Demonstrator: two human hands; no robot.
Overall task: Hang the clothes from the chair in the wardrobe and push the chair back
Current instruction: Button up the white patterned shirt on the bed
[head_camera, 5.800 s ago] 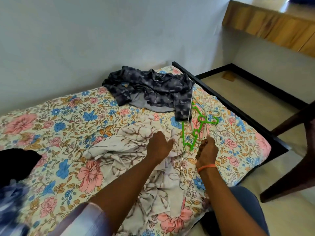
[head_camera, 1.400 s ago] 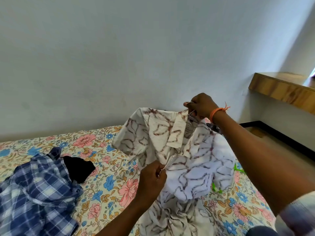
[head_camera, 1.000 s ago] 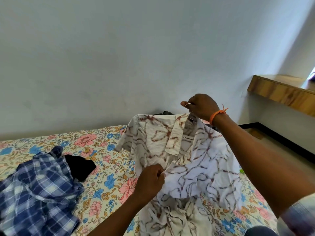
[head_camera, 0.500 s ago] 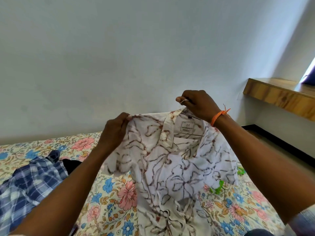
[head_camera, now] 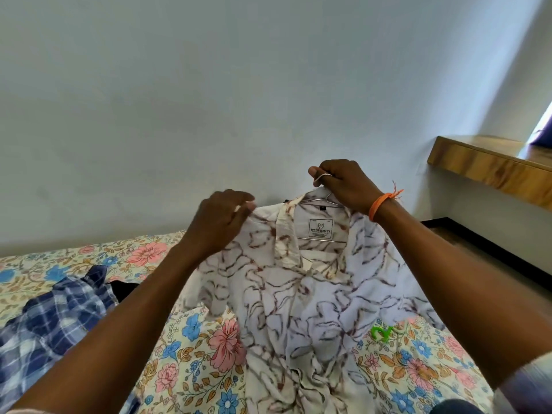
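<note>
**Shirt nearly seated on its hanger**

Nearest, the floral-print bedsheet carries a crumpled blue-and-white checked shirt at the left and a bright green plastic hanger peeking out at the right. Above the bed hangs the white shirt with brown vine print, its tail resting on the sheet. The left hand pinches the shirt's shoulder, apparently settling it over the thin metal wire hanger. The right hand grips the hanger's hook. Beyond stand the pale wall and a wooden shelf. Next, judging by the task: square both shoulders, then carry it to the wardrobe, which is not in view.
</note>
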